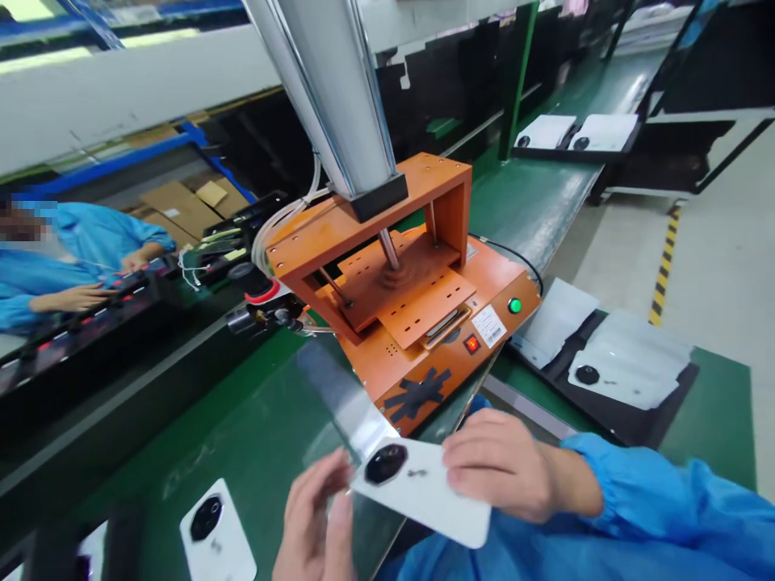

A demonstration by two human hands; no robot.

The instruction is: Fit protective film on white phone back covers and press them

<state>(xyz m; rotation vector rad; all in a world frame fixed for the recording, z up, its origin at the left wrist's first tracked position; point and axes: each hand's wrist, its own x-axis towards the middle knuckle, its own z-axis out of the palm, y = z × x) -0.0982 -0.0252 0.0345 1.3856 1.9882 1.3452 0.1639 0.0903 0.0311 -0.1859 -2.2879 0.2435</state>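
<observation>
A white phone back cover [427, 504] with a dark octagonal camera window is gripped at its right end by my right hand [500, 464]. My left hand [318, 516] is at the camera end, its thumb and fingers apart; whether it touches the cover's edge is unclear. Just beyond the cover stands an orange press machine [417, 339] with a lit green button and a red switch. A similar white phone cover [218, 532] lies on the green bench [254, 436] to the left.
On the right, a black tray [611, 415] carries film-wrapped white covers; another tray [545, 152] sits farther back. At lower left is a dark holder [124, 541]. Across the bench, a co-worker in a blue sleeve [115, 230] handles parts. Black hoses [248, 303] stick out beside the press.
</observation>
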